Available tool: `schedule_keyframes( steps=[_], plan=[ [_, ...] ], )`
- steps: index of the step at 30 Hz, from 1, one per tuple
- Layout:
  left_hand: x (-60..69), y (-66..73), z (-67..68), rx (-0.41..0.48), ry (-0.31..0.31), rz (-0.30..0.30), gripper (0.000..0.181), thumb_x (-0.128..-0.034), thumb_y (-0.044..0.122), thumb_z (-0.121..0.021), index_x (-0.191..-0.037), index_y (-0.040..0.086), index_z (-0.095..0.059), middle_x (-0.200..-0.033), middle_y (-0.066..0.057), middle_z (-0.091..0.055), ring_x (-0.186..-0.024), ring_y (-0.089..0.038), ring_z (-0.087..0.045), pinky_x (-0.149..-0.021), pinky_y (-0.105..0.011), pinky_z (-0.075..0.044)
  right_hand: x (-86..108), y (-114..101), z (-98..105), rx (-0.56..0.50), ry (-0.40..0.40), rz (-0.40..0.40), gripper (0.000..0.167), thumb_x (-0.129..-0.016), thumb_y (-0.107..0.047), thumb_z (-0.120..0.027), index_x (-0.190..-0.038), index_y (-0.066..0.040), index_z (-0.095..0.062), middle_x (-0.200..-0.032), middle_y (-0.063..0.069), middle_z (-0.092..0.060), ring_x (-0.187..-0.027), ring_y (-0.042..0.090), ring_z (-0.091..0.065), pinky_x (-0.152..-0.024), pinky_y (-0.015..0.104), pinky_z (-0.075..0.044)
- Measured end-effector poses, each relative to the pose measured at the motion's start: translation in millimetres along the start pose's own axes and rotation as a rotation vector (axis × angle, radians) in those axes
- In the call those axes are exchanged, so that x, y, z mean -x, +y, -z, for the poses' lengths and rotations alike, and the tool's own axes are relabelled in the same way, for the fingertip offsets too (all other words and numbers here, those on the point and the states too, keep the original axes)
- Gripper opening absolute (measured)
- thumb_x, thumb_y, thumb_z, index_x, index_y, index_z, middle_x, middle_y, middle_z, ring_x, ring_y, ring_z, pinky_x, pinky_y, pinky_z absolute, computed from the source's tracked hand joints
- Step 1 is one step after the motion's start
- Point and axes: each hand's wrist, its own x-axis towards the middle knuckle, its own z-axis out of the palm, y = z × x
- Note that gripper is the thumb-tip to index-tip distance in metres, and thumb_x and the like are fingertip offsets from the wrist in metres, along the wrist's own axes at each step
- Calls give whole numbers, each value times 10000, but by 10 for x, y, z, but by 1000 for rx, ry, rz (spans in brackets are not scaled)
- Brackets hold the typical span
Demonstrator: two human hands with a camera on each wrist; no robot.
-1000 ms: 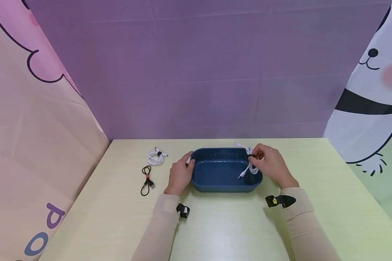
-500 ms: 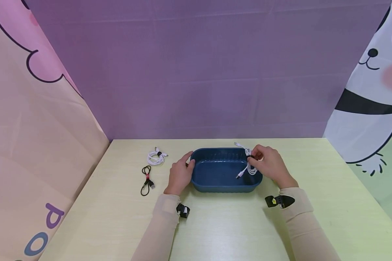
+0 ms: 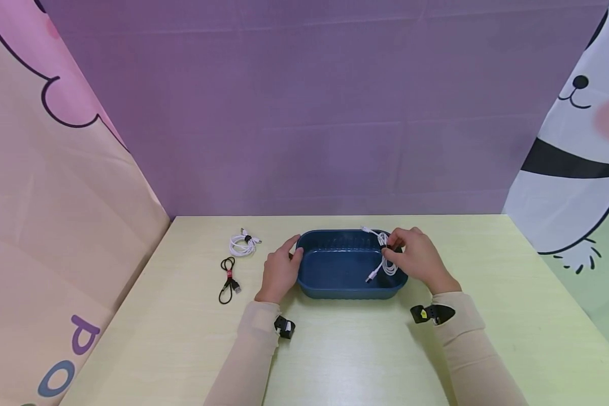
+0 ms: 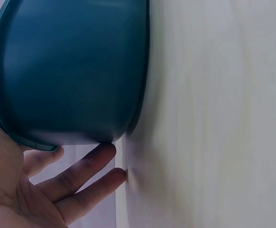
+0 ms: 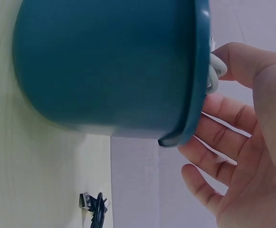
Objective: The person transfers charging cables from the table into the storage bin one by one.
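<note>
Head view: the white cable bundle [image 3: 388, 267] is hanging at the right end of the blue container [image 3: 335, 269], its far connector [image 3: 366, 229] pointing across the far rim [image 3: 330, 230] and its near connector [image 3: 370, 277] slanting over the interior; whether any loop is touching the container floor, the pictures are not showing. A black tie [image 3: 383, 246] is binding the loops near mid-length. The person's right grip [image 3: 422, 257] is clamping the bundle at this tie, thumb and forefinger pinching together, while the right wrist view is showing the other fingers standing apart beside the rim. The left grip [image 3: 278, 274] is bracing the left end of the container, its fingers lying apart and extended against it. For sound placement, the step in hand is probably calling for a slow lowering: the right grip should be holding at the tie, turning the far connector inside the rim, where it could otherwise be snagging, and releasing only when the loops are lying flat; the left grip should be pressing lightly so that the container is not sliding. Left of the container, a white cable coil [image 3: 241, 252] and, just nearer the person, a black cable [image 3: 228, 283] with a red tie [image 3: 229, 274] are lying on the pale surface [image 3: 345, 355]. Behind, a purple backdrop [image 3: 325, 113] is hanging.
</note>
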Motion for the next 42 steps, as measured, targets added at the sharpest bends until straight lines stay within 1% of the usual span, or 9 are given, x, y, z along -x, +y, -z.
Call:
schedule_keyframes(
  steps=[8,15,18,25,32,37,42],
  plan=[
    [5,1,1,2,-4,6,419,-1060,293,-548,-1469,205,-574,-906,-113,-764,-715,-225,-667,-599,-306,-461,5,1,-55,61,-5,3,149,-911,-222,-738,-959,-86,-701,-901,76,-663,-908,254,-558,-719,346,-468],
    [4,4,3,16,-10,-2,424,-1063,285,-546,-1475,188,-567,-884,-113,-755,-683,-209,-646,-592,-302,-449,1,-16,-87,100,-14,-10,165,-895,-241,-749,-950,-92,-705,-884,79,-659,-889,255,-530,-718,384,-477],
    [6,10,5,14,-12,1,426,-1063,289,-546,-1476,188,-566,-893,-113,-757,-698,-213,-651,-599,-305,-454,-6,-15,-107,114,-18,-13,166,-896,-254,-746,-947,-102,-704,-871,65,-668,-896,256,-520,-738,398,-470],
    [7,19,7,20,-18,10,428,-1065,295,-543,-1480,197,-562,-893,-113,-755,-703,-216,-651,-605,-301,-453,-8,-17,-126,141,-8,8,167,-897,-254,-743,-941,-97,-706,-859,60,-703,-900,267,-516,-785,454,-436],
    [4,12,5,15,-12,12,424,-1064,297,-541,-1477,201,-566,-894,-111,-754,-725,-224,-658,-618,-308,-460,-10,-19,-157,164,0,10,179,-891,-263,-756,-947,-100,-708,-880,64,-710,-903,263,-511,-817,468,-427],
    [5,7,5,16,-9,12,420,-1061,293,-545,-1471,202,-573,-897,-108,-756,-741,-231,-668,-629,-320,-473,-11,-19,-183,181,17,29,188,-871,-261,-773,-933,-94,-713,-862,57,-712,-890,264,-511,-871,496,-417],
    [-7,-5,-8,15,-5,9,420,-1059,295,-547,-1467,201,-578,-890,-105,-759,-738,-236,-669,-629,-326,-472,-13,-13,-218,190,29,44,181,-862,-258,-784,-918,-103,-709,-843,39,-705,-868,255,-502,-886,499,-410]
  ],
)
